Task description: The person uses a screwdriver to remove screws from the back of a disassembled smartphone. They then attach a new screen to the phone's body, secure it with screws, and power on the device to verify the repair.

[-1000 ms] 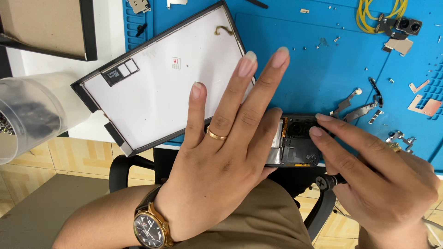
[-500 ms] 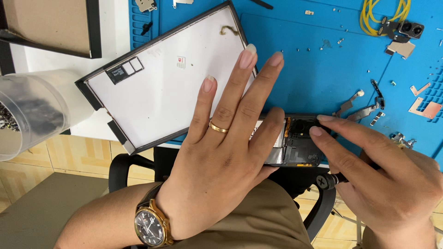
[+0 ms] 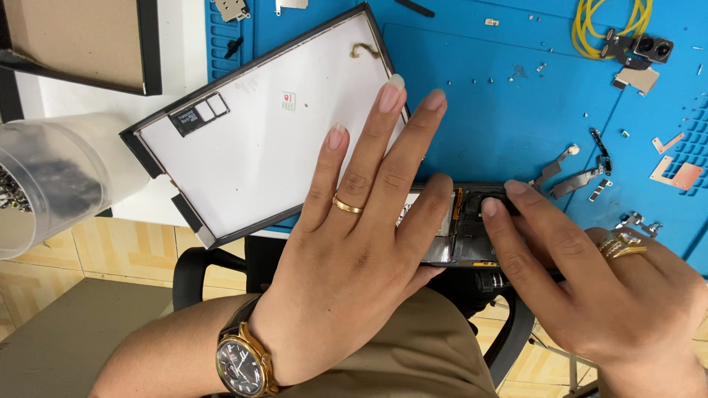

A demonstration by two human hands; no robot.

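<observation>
- Head view: the opened phone body [image 3: 472, 225] lies at the near edge of the blue work mat [image 3: 487, 110], lower centre of the frame, its long axis running left to right across the picture.
- The left hand [image 3: 354, 250] lies flat over the phone body's left part, fingers spread and pointing to the upper right; the fingertips reach past it onto the white panel [image 3: 251, 140], a black-framed sheet tilted in the upper left.
- The right hand [image 3: 590, 287] comes in from the lower right. Two fingertips [image 3: 490, 206] press side by side on the dark camera end of the phone body, pinching nothing. The phone body lies up and to the left of this hand's palm.
- Both hands touch the phone body; the left covers more of it.
- The phone body looks dark and shallow, with a pale battery area, an orange flex strip and a black module showing between the hands.
- Small metal brackets [image 3: 568, 177] lie just right of it; yellow cable [image 3: 605, 26] sits upper right; a clear plastic cup [image 3: 51, 184] at the left edge.
</observation>
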